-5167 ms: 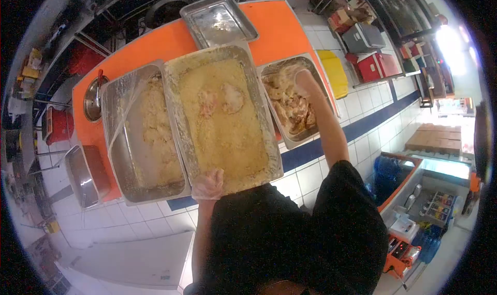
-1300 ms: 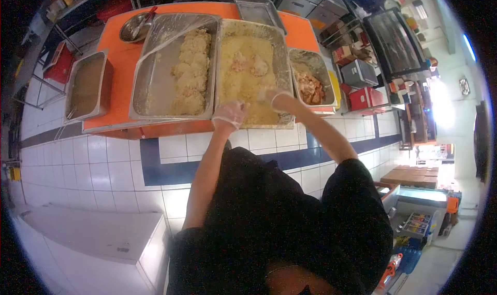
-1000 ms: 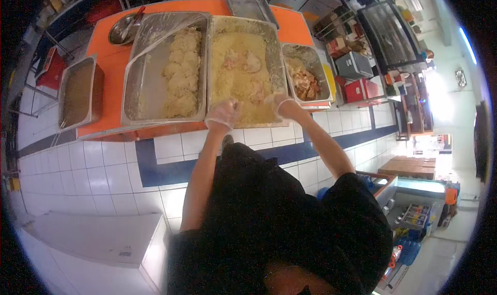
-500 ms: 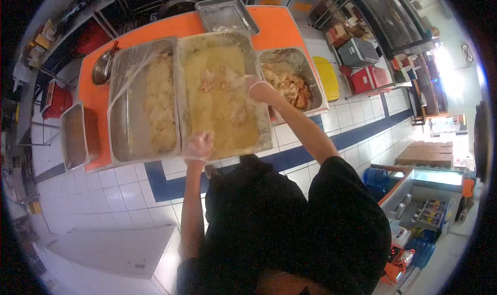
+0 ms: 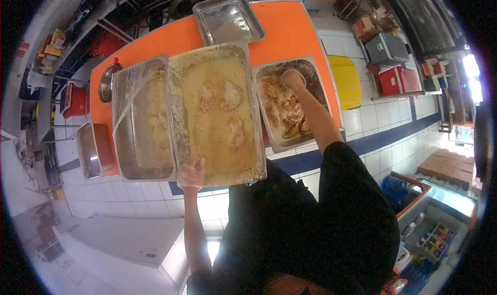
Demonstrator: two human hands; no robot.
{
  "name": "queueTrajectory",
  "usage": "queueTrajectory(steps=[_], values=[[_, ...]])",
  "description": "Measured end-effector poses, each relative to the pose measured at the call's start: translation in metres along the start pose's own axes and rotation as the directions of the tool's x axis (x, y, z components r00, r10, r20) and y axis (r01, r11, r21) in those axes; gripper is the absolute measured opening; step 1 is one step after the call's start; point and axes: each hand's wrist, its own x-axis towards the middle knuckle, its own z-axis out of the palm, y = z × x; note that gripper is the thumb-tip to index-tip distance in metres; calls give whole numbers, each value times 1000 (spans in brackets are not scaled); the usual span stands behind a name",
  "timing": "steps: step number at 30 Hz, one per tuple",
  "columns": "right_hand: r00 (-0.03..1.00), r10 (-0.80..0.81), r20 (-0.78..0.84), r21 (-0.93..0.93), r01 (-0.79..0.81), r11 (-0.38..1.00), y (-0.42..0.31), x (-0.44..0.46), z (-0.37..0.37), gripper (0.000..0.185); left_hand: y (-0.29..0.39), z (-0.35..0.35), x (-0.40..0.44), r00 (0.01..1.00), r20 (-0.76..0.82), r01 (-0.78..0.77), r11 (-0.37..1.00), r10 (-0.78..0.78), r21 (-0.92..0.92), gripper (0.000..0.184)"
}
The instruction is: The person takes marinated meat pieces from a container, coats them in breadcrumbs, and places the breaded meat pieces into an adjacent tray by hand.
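A deep metal pan (image 5: 252,155) of yellowish flour-like coating stands in front of me, with coated meat pieces (image 5: 235,134) that look like chicken lying in it. At its near left corner is my left hand (image 5: 192,173) in a clear plastic glove, fingers apart and resting over the rim and the coating. My right hand (image 5: 293,79) reaches into the metal pan (image 5: 325,90) on the right, which holds wet, reddish-brown meat pieces (image 5: 282,106). The right fingers are down among the meat and hidden, so their grip cannot be made out.
Left of the coating pan stands another pan (image 5: 129,145) with coated pieces, partly under clear plastic film. A shallow metal tray (image 5: 228,23), a bowl (image 5: 106,82) and a smaller metal container (image 5: 93,150) share the orange table (image 5: 290,31). A yellow bin (image 5: 344,82) stands beyond its right edge.
My right hand has moved right, from the coating pan's edge into the meat pan. My left hand has come down onto the coating pan's near left corner. The camera view has shifted slightly.
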Motion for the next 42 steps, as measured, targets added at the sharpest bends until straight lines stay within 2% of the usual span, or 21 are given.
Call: queueTrajectory(steps=[1, 3, 6, 8, 12, 15, 17, 18, 21, 23, 24, 26, 27, 29, 31, 32, 33, 35, 36, 39, 42], values=[[997, -41, -65, -115, 33, 993, 5, 23, 30, 30, -12, 18, 0, 993, -71, -87, 992, 94, 94, 42], [997, -47, -61, -117, 40, 992, -7, 11, 14, 29, -31, 48, 3, 974, -122, -168, 968, 193, 186, 43], [989, -86, -124, -84, 76, 994, 0, 1, 10, 26, -32, 59, 6, 955, -215, -220, 974, 205, -48, 42], [971, -142, -191, -47, 135, 990, 9, -4, 1, 24, -5, 22, 4, 996, -94, -25, 983, 8, -181, 39], [911, -270, -311, 30, 294, 955, 7, -14, -10, 21, 15, 0, 0, 996, -86, 17, 977, -36, -213, 25], [908, -275, -315, 34, 301, 953, -16, -11, 0, 18, 3, 14, 7, 978, -194, -95, 991, 75, -96, 28], [922, -248, -298, 29, 268, 963, -33, -8, 7, 17, 7, 5, 5, 999, -41, 19, 987, -26, -161, 31], [927, -238, -289, 26, 256, 966, -41, -5, 9, 16, 10, 2, 5, 999, -44, 12, 988, -19, -153, 31], [926, -260, -274, 36, 280, 959, -51, -9, 3, 14, 9, 4, 3, 991, -133, -30, 998, 22, -58, 32], [902, -316, -293, 61, 348, 936, -37, -24, -9, 13, 0, 20, 8, 932, -353, -118, 991, 86, -69, 30], [890, -340, -304, 75, 378, 923, -26, -33, -16, 13, -2, 22, 8, 932, -355, -113, 990, 78, -79, 30], [872, -373, -317, 96, 421, 902, 4, -49, -29, 12, 5, 9, 5, 980, -195, -93, 967, 46, -238, 31], [870, -376, -318, 103, 426, 899, 18, -56, -34, 12, 1, 14, 3, 981, -193, -83, 965, 35, -248, 31], [876, -368, -311, 109, 417, 902, 42, -64, -42, 12, -5, 18, 5, 960, -243, -164, 983, 140, -83, 32], [879, -347, -326, 108, 399, 911, 48, -63, -43, 12, 5, 3, 6, 981, -177, -104, 984, 77, -144, 32], [877, -339, -341, 105, 394, 913, 44, -56, -36, 13, 9, -3, 4, 995, -97, -34, 981, 16, -190, 32], [873, -331, -358, 107, 390, 914, 36, -47, -28, 13, 5, 6, 3, 995, -98, -30, 980, 11, -197, 32], [864, -326, -384, 113, 394, 912, 14, -15, 2, 14, -9, 23, 8, 968, -181, -205, 962, 172, -181, 32], [857, -338, -390, 113, 409, 906, 3, 5, 22, 14, -10, 22, 6, 967, -185, -207, 962, 174, -178, 32], [860, -379, -341, 43, 417, 908, -29, 4, 18, 16, 3, 4, 2, 969, -234, -129, 969, 79, -208, 33], [881, -403, -249, -31, 409, 912, -58, -26, -10, 19, 1, -2, 1, 987, -159, -46, 975, 11, -217, 33]])
